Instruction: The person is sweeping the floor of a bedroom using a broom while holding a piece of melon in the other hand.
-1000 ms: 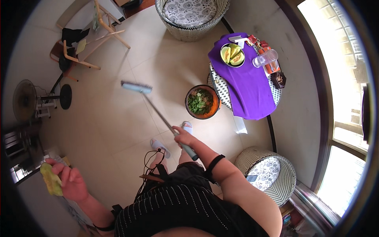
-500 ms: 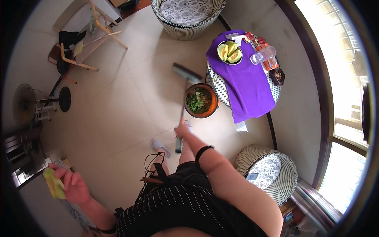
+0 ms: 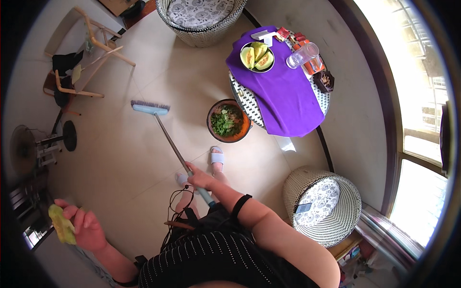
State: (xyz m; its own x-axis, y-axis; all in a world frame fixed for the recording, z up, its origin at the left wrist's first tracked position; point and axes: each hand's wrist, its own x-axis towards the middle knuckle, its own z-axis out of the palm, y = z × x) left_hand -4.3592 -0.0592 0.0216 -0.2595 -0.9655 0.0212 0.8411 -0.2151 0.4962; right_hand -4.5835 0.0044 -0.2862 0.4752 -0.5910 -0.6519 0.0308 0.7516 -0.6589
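Note:
My right hand (image 3: pixel 200 177) is closed round the handle of a long broom (image 3: pixel 169 138), low down by my legs. Its blue head (image 3: pixel 151 109) has dark bristles and sits out over the tiled floor, left of the pot. In my left hand (image 3: pixel 88 229), raised at the lower left, is a piece of melon (image 3: pixel 62 225) with green rind, pinched between the fingers. An orange pot (image 3: pixel 248 126) stands on the floor ahead of me, with leafy greens (image 3: pixel 225 121) inside.
A round woven table (image 3: pixel 246 102) carries a purple cloth (image 3: pixel 288 96), a bowl of melon wedges (image 3: pixel 256 56) and a glass (image 3: pixel 302 55). Wicker chairs (image 3: pixel 201 36) stand beyond it and at right (image 3: pixel 346 211). A fan (image 3: pixel 25 149) and a wooden chair frame (image 3: pixel 98 41) are on the left.
The broom head has swung left from beside the pot across the floor, and my right hand moved left with the handle. The melon stays in my left hand. My view has shifted.

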